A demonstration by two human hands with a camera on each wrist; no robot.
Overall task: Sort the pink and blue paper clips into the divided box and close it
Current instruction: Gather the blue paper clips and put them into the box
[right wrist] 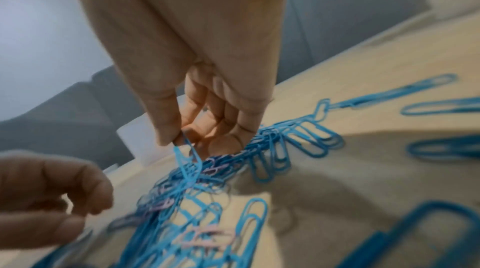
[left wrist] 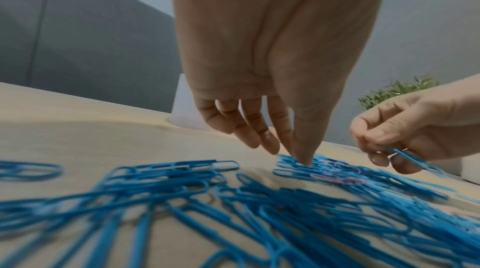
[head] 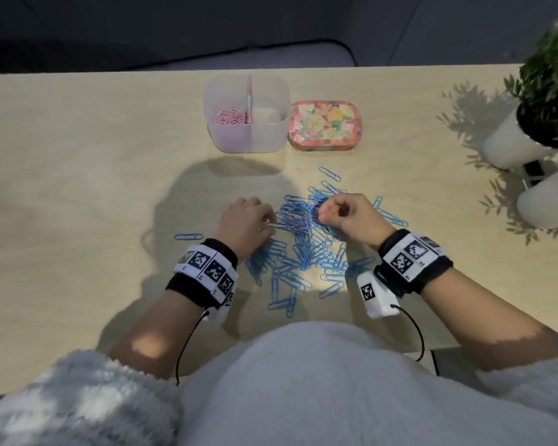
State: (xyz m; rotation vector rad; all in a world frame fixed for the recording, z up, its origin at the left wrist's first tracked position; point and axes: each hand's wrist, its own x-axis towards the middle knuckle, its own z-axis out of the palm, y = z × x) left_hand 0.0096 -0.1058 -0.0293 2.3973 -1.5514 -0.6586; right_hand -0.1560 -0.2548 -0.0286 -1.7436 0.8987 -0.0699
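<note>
Blue wire paper clips [head: 303,249] spread in a heap on the pale wooden table [head: 78,175], a few pink ones mixed in. At the heap's left edge, left hand [head: 244,225], fingers loose, tips poking the clips, holding nothing. Right hand [head: 348,214] just beside, pinching one blue clip [right wrist: 188,157]. Far ahead, clear plastic divided box [head: 247,136]: pink clips [head: 231,116] in left half, right half bare, nearer the right hand.

Dim overall, hard shadows on table [head: 78,188], wrist views blurry w/ edge distortion.
</note>
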